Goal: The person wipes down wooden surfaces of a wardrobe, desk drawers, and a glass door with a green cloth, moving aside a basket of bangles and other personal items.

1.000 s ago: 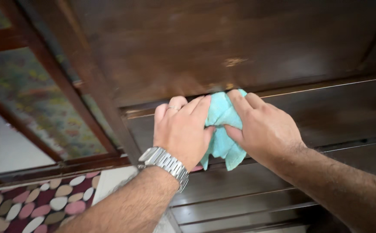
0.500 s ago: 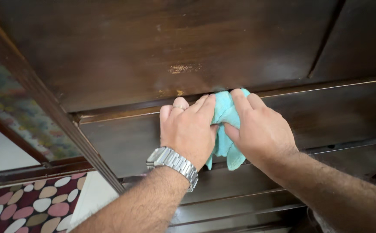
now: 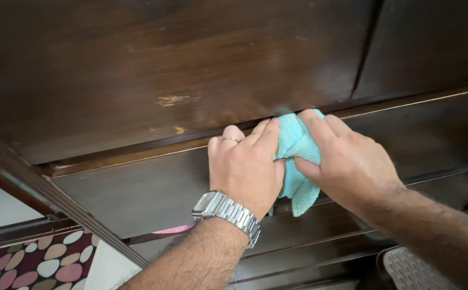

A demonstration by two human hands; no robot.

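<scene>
A crumpled turquoise cloth [image 3: 296, 156] is pressed against a dark brown wooden cabinet [image 3: 191, 70], along the ledge below its upper panel. My left hand [image 3: 244, 164], with a ring and a silver wristwatch [image 3: 227, 212], covers the cloth's left side. My right hand [image 3: 349, 161] grips the cloth's right side, fingers over its top. The cloth's lower end hangs below both hands.
The cabinet's lower part has stepped horizontal mouldings [image 3: 320, 241]. A scuffed pale patch [image 3: 173, 100] marks the upper panel. A cloth with oval pebble shapes [image 3: 30, 263] lies at the bottom left. A grey woven thing [image 3: 416, 271] shows at the bottom right.
Both hands and the cloth have slid to the right along the ledge. The view has shifted right, so the window frame at left has left the picture.
</scene>
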